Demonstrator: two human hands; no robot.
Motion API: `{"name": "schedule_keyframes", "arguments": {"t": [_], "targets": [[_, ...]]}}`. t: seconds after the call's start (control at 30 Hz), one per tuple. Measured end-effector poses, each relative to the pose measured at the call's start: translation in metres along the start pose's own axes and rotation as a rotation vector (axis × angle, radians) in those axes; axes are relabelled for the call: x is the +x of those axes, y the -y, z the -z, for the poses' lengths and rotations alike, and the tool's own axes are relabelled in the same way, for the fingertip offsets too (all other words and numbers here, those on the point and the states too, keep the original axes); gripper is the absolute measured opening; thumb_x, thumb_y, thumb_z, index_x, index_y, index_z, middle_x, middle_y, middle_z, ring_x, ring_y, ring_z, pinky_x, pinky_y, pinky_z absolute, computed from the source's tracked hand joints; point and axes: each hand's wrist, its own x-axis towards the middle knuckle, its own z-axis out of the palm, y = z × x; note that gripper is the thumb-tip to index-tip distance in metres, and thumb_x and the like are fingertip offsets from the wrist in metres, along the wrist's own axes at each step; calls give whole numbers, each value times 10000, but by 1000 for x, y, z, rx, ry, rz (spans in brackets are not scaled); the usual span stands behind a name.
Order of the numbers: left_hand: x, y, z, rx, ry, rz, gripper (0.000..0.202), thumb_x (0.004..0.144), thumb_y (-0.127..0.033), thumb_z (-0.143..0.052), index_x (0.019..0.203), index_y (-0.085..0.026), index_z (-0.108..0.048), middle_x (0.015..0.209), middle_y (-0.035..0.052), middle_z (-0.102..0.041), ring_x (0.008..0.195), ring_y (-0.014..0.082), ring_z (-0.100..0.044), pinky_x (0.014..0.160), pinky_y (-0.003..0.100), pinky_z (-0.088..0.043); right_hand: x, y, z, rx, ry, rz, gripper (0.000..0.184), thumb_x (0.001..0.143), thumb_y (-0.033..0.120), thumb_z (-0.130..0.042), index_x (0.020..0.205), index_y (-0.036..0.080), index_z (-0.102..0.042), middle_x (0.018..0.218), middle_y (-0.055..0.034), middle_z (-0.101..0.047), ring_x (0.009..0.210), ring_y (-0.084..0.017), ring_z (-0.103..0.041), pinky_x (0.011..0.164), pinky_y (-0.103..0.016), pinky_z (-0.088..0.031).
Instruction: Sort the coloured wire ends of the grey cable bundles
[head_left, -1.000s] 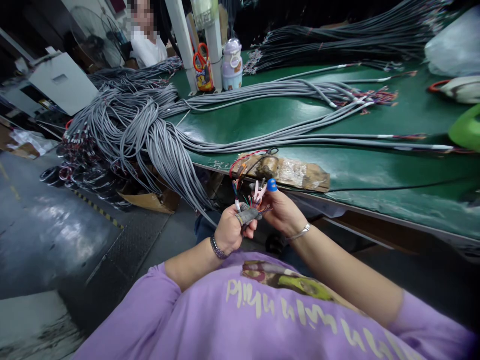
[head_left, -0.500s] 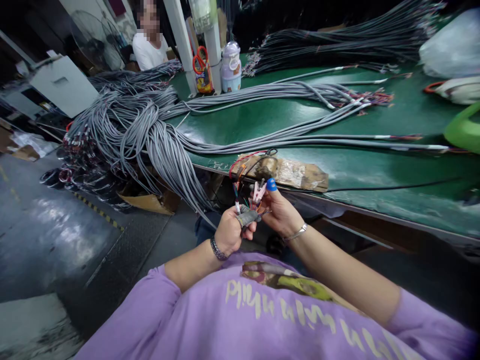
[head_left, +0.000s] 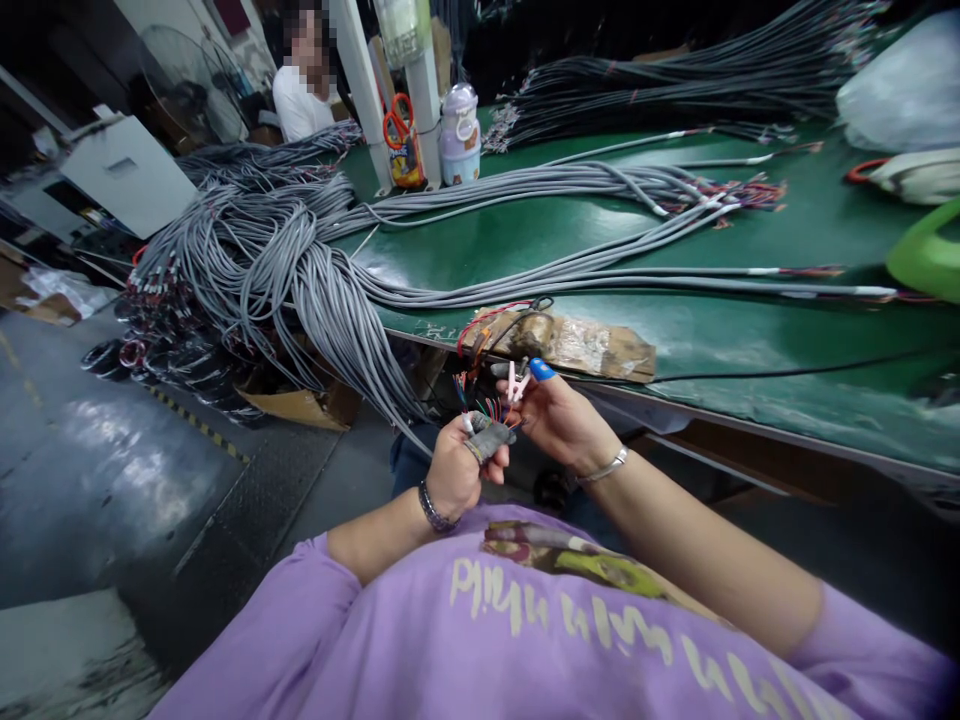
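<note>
My left hand (head_left: 459,468) is closed around the end of a grey cable, with a grey cover on its thumb. Thin coloured wires (head_left: 491,408) fan out above that thumb, their tips bare. My right hand (head_left: 561,422), wearing a blue thumb cover (head_left: 541,370), pinches a small pale pink clip (head_left: 516,382) close to the wires. Whether the clip touches a wire I cannot make out. Just beyond both hands lies a taped wooden block (head_left: 592,345) at the bench edge, with red and black leads (head_left: 487,325) running from it.
Long grey cables (head_left: 300,260) spread over the green bench (head_left: 637,235) and hang off its front left. Black cables (head_left: 675,95) lie at the back. A lilac bottle (head_left: 460,135) and orange-handled scissors (head_left: 399,120) stand by a post. A person (head_left: 300,100) is at the far left.
My right hand has moved slightly right and down with the clip. The wires in my left hand now stand more spread, and the hands are a little further apart.
</note>
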Motion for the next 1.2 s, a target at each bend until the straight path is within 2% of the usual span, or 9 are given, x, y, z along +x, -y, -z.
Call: {"name": "schedule_keyframes", "arguments": {"t": [0.23, 0.5, 0.77, 0.97, 1.07, 1.2], "targets": [[5, 1, -8, -28, 8, 23, 345, 682, -434, -740, 706, -164, -526, 504, -41, -566, 327, 59, -455, 331, 171, -279, 6, -7, 4, -3, 12, -33, 429, 759, 630, -671, 786, 203, -694, 708, -28, -709, 599, -158, -623, 598, -297, -519], [8, 5, -9, -29, -15, 36, 375, 664, -440, -750, 658, -170, -490, 500, -37, -565, 323, 55, -445, 331, 171, -287, 10, -8, 2, 62, -5, -12, 398, 737, 599, -713, 736, 202, -688, 635, -9, -698, 544, -144, -616, 568, -283, -528], [5, 5, -6, -16, -13, 17, 362, 683, -435, -746, 678, -169, -501, 508, -38, -568, 330, 55, -447, 334, 172, -264, 5, -9, -1, 134, -23, -38, 424, 718, 623, -716, 715, 202, -670, 692, -7, -721, 578, -137, -629, 573, -272, -529], [-2, 2, -6, 1, -20, 10, 378, 674, -456, -754, 699, -173, -504, 507, -48, -563, 330, 54, -445, 336, 172, -270, -1, -3, 3, 95, 42, -52, 332, 783, 533, -702, 793, 202, -678, 752, -9, -722, 602, -126, -611, 571, -252, -496], [-3, 1, -6, 11, -26, -9, 366, 684, -453, -744, 703, -171, -511, 516, -44, -566, 339, 54, -454, 343, 173, -272, -3, 0, 3, 47, 50, -38, 274, 767, 472, -734, 785, 204, -680, 729, 8, -702, 594, -103, -580, 552, -218, -478], [0, -2, -9, 10, -53, -33, 368, 690, -456, -737, 694, -170, -507, 532, -39, -570, 348, 51, -455, 347, 178, -257, -3, 3, 3, -49, 20, -20, 296, 729, 479, -761, 768, 200, -672, 689, 11, -663, 573, -103, -550, 534, -221, -471]]}}
